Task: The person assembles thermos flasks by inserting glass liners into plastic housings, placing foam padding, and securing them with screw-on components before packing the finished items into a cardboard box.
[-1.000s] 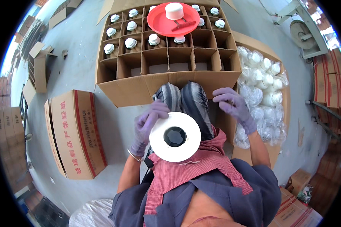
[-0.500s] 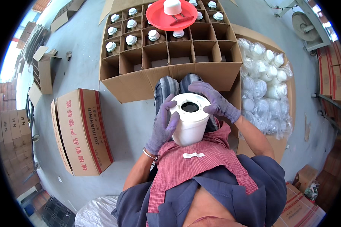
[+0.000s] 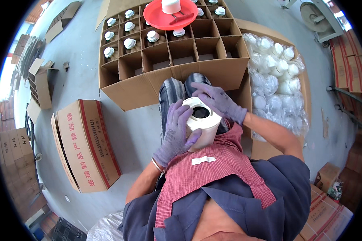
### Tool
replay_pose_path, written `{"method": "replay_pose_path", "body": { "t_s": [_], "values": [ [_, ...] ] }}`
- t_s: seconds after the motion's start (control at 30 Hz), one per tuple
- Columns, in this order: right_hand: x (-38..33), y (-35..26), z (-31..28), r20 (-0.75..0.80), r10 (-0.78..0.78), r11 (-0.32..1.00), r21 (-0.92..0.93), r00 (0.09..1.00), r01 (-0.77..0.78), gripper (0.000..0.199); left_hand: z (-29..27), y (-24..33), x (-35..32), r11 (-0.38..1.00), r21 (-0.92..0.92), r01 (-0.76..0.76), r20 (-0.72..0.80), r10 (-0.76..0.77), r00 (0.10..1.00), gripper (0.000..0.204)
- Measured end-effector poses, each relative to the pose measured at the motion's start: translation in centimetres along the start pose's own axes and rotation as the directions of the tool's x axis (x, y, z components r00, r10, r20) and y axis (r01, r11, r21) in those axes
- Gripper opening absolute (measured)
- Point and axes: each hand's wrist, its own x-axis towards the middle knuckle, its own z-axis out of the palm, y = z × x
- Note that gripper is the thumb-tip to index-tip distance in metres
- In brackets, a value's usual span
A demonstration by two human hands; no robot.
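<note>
Gloved hands close on a white jar (image 3: 201, 124) held over the person's lap, just above a red checked apron (image 3: 213, 168). The left hand (image 3: 176, 134), in a purple glove, wraps around the jar's left side with fingers curled against its wall. The right hand (image 3: 217, 100), also in a purple glove, lies across the jar's top rim from the far side, fingers spread over the edge next to the dark round opening. The jar is tilted so its mouth faces up toward the camera.

Just beyond the knees stands a big cardboard box with dividers (image 3: 165, 52), its flaps open. Several far-left compartments hold white-capped jars (image 3: 128, 42); the near compartments show only the bottom. A red round tray (image 3: 171, 18) rests on top of the far dividers, with a white container (image 3: 171, 5) on it. To the person's right, another open carton holds clear plastic bags of white pieces (image 3: 275, 76). On the grey floor to the left lies a closed cardboard carton with red stripes (image 3: 86, 144), well apart from the hands. More flattened and stacked cartons sit along the left edge of the view.
</note>
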Motion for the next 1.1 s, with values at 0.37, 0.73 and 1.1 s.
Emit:
{"method": "replay_pose_path", "body": {
  "t_s": [0.37, 0.73, 1.1],
  "values": [
    [3.2, -0.1, -1.0, -0.144, -0.188, 0.961, -0.231, 0.972, 0.152, 0.029, -2.1, -2.4, 1.9, 0.947, -0.311, 0.082, 0.065, -0.065, 0.996, 0.070],
    [0.7, -0.8, 0.8, -0.042, 0.113, 0.993, -0.015, 0.993, -0.113, 0.048, 1.0, -1.8, 0.0, 0.901, -0.321, 0.293, 0.018, -0.304, 0.953, 0.036],
    [4.7, 0.4, -0.7, -0.041, -0.181, 0.967, -0.191, 0.983, 0.170, 0.027, -1.4, 0.4, 1.0, 0.891, -0.317, 0.324, -0.116, -0.375, 0.920, 0.036]
  ]
}}
